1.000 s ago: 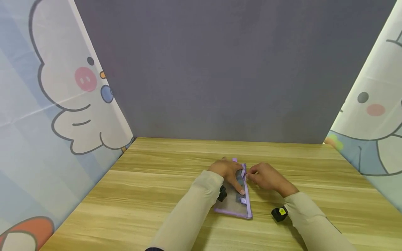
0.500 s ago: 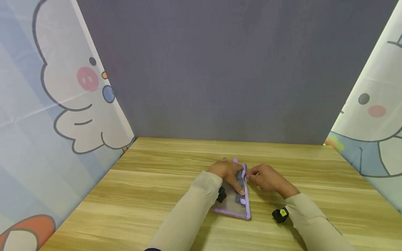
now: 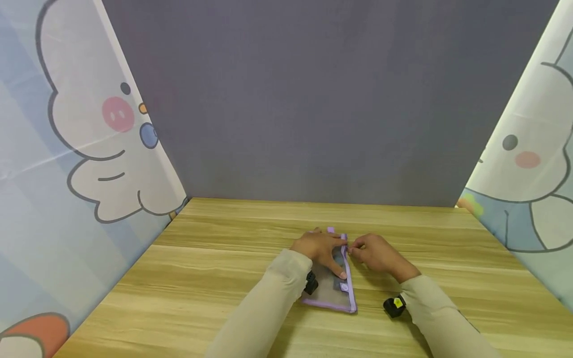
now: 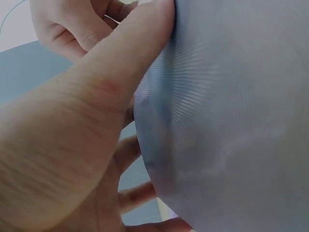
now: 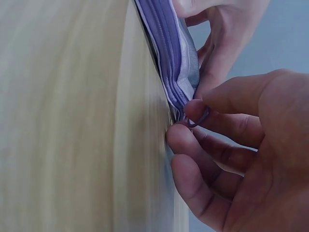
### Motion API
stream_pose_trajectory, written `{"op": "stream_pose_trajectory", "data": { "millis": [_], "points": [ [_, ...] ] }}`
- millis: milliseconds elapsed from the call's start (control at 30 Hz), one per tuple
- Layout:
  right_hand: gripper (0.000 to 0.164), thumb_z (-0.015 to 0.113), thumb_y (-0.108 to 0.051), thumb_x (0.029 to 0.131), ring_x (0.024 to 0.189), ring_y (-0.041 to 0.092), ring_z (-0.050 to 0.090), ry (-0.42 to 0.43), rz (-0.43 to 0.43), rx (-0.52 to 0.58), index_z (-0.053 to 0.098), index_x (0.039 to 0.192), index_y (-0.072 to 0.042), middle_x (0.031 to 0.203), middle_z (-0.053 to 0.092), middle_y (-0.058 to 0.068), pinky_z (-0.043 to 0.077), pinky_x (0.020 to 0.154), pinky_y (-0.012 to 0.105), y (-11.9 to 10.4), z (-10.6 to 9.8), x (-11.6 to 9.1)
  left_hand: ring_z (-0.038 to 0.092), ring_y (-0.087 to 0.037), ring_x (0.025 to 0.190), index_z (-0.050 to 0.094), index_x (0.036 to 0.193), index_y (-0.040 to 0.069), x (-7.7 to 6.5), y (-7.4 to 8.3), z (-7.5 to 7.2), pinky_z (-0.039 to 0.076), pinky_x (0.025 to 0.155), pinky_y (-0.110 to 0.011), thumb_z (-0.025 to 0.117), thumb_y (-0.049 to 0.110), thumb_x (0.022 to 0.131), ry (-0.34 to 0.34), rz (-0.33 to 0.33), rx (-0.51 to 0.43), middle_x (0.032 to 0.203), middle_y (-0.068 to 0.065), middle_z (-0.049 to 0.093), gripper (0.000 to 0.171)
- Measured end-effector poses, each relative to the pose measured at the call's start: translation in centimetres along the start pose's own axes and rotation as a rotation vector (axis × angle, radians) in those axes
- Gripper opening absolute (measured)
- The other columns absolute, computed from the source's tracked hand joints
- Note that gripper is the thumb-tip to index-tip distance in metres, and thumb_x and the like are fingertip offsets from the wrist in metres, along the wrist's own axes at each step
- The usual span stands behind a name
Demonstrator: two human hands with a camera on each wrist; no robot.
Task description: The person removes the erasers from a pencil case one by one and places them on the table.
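A grey mesh zip pouch [image 3: 323,294] with purple edging lies flat on the table in the head view. My left hand [image 3: 319,249] rests on it with thumb and fingers spread, close to the zipped right edge. A small pale label [image 3: 343,287] sits near that edge. My right hand [image 3: 376,252] is just right of the pouch's far right part. In the right wrist view, its thumb and finger pinch a purple looped zipper pull [image 5: 198,120] at the end of the visible purple zipper [image 5: 163,38]. Sheer mesh [image 4: 231,116] fills much of the left wrist view.
The wood-grain table [image 3: 215,258] reaches back to a dark grey panel [image 3: 286,99]. Cartoon-printed curtains [image 3: 85,139] stand along both sides. A black wrist camera [image 3: 394,307] sits at the right sleeve's cuff.
The head view has shifted slightly, so everything sits a little further left. Both hands keep nearly the same places on the pouch, and the right hand's pinch looks unchanged.
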State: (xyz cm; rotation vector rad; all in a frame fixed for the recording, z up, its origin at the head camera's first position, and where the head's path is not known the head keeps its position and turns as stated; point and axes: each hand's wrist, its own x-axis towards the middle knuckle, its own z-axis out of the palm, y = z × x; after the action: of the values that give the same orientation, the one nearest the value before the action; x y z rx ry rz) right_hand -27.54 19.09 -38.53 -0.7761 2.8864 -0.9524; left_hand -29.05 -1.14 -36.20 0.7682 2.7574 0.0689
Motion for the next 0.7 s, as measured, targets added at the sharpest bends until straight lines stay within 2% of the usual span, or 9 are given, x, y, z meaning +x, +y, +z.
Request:
{"op": "stream_pose_trajectory", "data": {
  "millis": [133, 367, 433, 700],
  "points": [
    [0.017, 0.063, -0.014, 0.097, 0.063, 0.011, 0.052, -0.001, -0.008, -0.017, 0.076, 0.091, -0.004, 0.076, 0.066, -0.004, 0.045, 0.058, 0.031, -0.2, 0.1, 0.0, 0.026, -0.03, 0.148, 0.038, 0.153, 0.045, 0.0, 0.3, -0.2, 0.03, 0.114, -0.049, 0.074, 0.076, 0.069, -0.003, -0.019, 0.025, 0.157, 0.025, 0.03, 0.097],
    [0.015, 0.064, -0.012, 0.096, 0.065, 0.009, 0.051, 0.006, -0.053, -0.056, 0.076, 0.089, -0.005, 0.076, 0.065, -0.005, 0.046, 0.06, 0.029, -0.5, 0.2, -0.2, 0.027, -0.031, 0.146, 0.038, 0.152, 0.048, 0.3, 0.5, -0.3, 0.029, 0.114, -0.05, 0.074, 0.078, 0.067, -0.033, -0.052, 0.039, 0.156, 0.023, 0.033, 0.097],
    [0.015, 0.065, -0.012, 0.095, 0.068, 0.008, 0.053, 0.004, -0.069, -0.062, 0.077, 0.09, -0.006, 0.079, 0.067, -0.006, 0.047, 0.063, 0.029, -0.7, 0.1, -0.3, 0.028, -0.03, 0.146, 0.039, 0.151, 0.049, 0.4, 0.5, -0.3, 0.03, 0.113, -0.049, 0.074, 0.078, 0.067, -0.035, -0.055, 0.045, 0.156, 0.024, 0.034, 0.096],
    [0.018, 0.065, -0.011, 0.094, 0.062, 0.007, 0.049, -0.011, -0.087, -0.067, 0.074, 0.079, -0.011, 0.071, 0.059, -0.009, 0.043, 0.057, 0.028, -1.1, -0.2, -0.6, 0.031, -0.03, 0.144, 0.042, 0.149, 0.049, 0.5, 0.6, -0.2, 0.032, 0.112, -0.049, 0.074, 0.078, 0.067, -0.018, -0.046, 0.038, 0.153, 0.028, 0.035, 0.093]
  ]
}}
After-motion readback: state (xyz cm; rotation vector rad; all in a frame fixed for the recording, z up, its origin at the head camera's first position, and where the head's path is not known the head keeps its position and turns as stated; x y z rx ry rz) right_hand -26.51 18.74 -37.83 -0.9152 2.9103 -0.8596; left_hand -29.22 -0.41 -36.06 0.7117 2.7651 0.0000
